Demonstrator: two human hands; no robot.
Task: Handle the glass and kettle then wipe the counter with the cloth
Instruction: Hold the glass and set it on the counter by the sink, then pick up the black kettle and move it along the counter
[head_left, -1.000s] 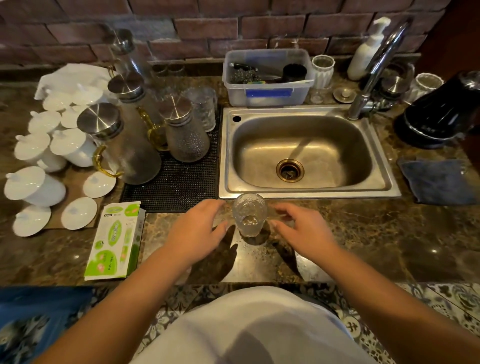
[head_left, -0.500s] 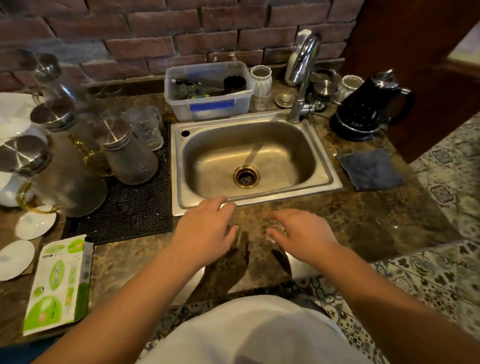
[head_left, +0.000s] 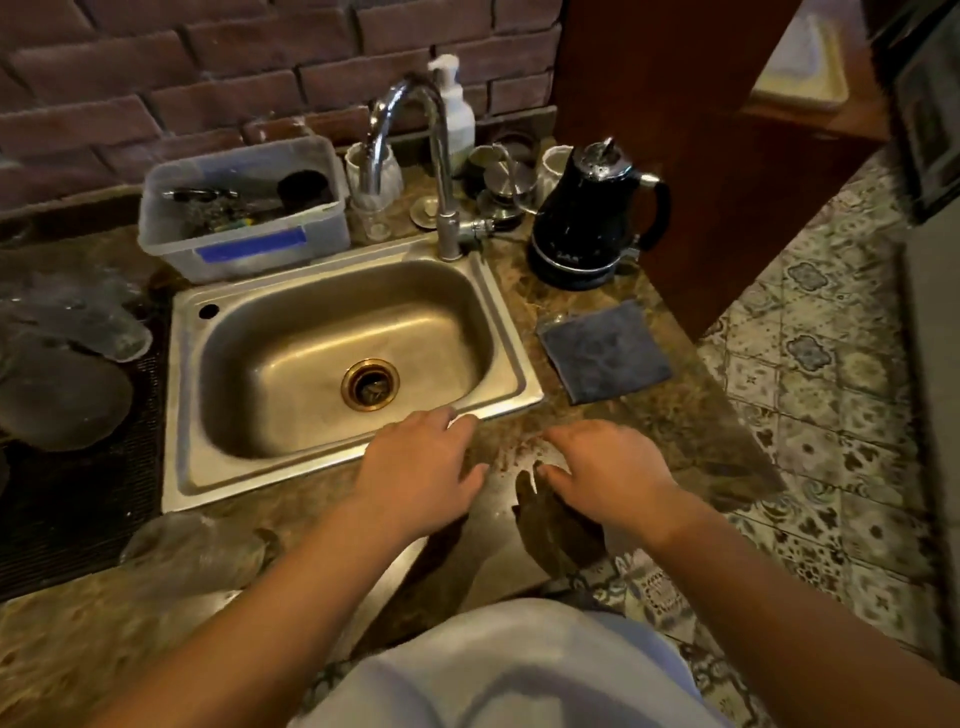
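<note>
My left hand (head_left: 421, 467) and my right hand (head_left: 605, 467) hover palm down, fingers spread, over the brown marble counter (head_left: 691, 447) just in front of the sink. Neither holds anything. Between them shows only a faint, blurred translucent patch (head_left: 519, 454); I cannot tell if it is the glass. The black kettle (head_left: 587, 223) with its steel lid stands at the back right of the counter, beside the tap. A dark grey-blue cloth (head_left: 605, 351) lies flat on the counter right of the sink, in front of the kettle and beyond my right hand.
The steel sink (head_left: 332, 291) with its tall tap (head_left: 441, 171) fills the middle. A plastic tub (head_left: 244, 234) of utensils, a soap bottle (head_left: 457, 114) and small cups stand behind. Blurred glass jugs sit on a black mat (head_left: 78, 509) at left. The counter ends right, above tiled floor.
The view has swung to the right, bringing the kettle and cloth closer to centre. The glass that stood clearly between my hands a second ago is no longer distinct. My hands kept their pose.
</note>
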